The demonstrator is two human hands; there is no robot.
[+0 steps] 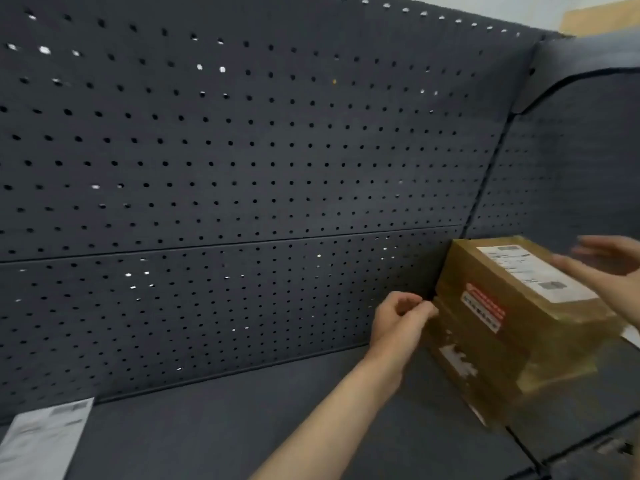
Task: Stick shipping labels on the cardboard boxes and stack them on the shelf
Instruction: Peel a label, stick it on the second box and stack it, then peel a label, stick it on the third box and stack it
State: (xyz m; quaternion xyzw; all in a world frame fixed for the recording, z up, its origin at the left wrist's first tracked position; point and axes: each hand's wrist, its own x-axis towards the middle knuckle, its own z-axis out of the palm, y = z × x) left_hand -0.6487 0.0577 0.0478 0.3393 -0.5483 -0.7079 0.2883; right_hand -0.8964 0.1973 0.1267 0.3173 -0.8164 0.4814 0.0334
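Two boxes sit stacked in the shelf [277,410] corner, the top box [512,299] on the lower box [485,368], a label [535,273] on its lid. Left hand [398,320] is curled at the stack's edge; whether its grip pinches anything I cannot tell. Right hand [609,271] hovers with fingers spread over the label, holding nothing. Risk: a nudge could skew the top box off square (its corners already overhang, I judge). Motion blur smears the right hand; the stack's right side is cut off. A spare label sheet [45,441] lies far left.
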